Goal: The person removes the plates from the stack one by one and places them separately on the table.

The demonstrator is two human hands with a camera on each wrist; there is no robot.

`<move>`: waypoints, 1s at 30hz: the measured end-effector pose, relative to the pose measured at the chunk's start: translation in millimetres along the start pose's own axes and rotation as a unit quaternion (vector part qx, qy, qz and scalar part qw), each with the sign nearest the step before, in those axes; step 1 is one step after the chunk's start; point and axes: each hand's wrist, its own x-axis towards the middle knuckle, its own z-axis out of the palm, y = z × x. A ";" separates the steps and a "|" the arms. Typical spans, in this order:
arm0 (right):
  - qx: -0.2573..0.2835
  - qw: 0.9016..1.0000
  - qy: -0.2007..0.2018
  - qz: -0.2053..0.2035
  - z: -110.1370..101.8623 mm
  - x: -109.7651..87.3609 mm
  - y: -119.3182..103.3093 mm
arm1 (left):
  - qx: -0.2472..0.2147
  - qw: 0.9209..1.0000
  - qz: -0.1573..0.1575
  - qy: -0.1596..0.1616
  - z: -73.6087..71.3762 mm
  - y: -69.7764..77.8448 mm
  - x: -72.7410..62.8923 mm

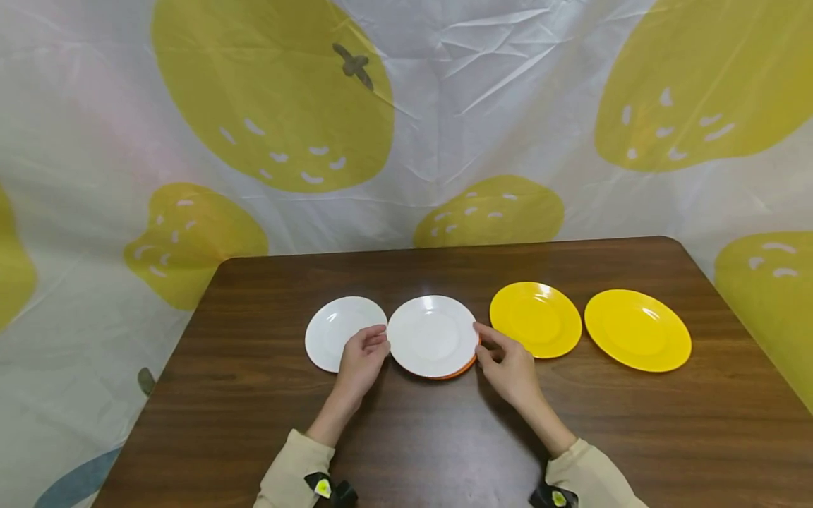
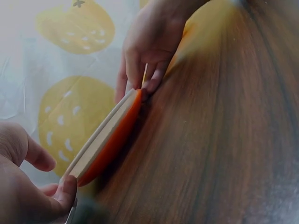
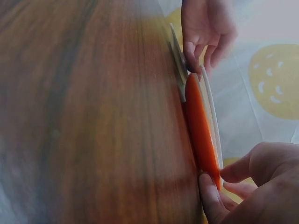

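Note:
A white plate (image 1: 434, 335) lies over an orange plate (image 1: 466, 370), whose edge shows at the lower right. My left hand (image 1: 365, 358) is at the left side of the white plate, thumb against its rim, one finger raised off it in the left wrist view. On the opposite side, my right hand (image 1: 510, 367) pinches the rim between thumb and fingers. In the right wrist view that thumb sits low beside the orange plate (image 3: 201, 126). Most of the orange plate is hidden under the white one.
Another white plate (image 1: 336, 333) lies to the left, partly behind my left hand. Two yellow plates, a nearer one (image 1: 536, 321) and a farther one (image 1: 638, 331), lie on the right of the brown table (image 1: 438, 437). A lemon-print curtain (image 1: 406, 141) hangs behind.

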 end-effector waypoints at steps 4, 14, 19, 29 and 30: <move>-0.005 1.000 0.002 -0.001 0.0 0.6 0.0 | -0.022 1.000 -0.015 -0.007 -0.3 0.1 1.8; -0.015 1.000 0.006 0.006 0.4 -1.0 -2.6 | -0.069 0.997 -0.037 -0.023 -2.7 -4.5 4.2; -0.020 1.000 0.006 0.005 1.3 -1.0 -1.1 | -0.073 0.996 -0.038 -0.026 -4.6 -6.3 1.6; -0.016 1.000 0.006 -0.005 0.8 -0.4 -1.7 | -0.090 0.996 -0.027 -0.011 -9.1 -6.2 -2.3; -0.017 1.000 0.006 -0.005 0.7 -0.5 -1.7 | -0.090 0.996 -0.025 -0.009 -9.8 -5.8 -2.3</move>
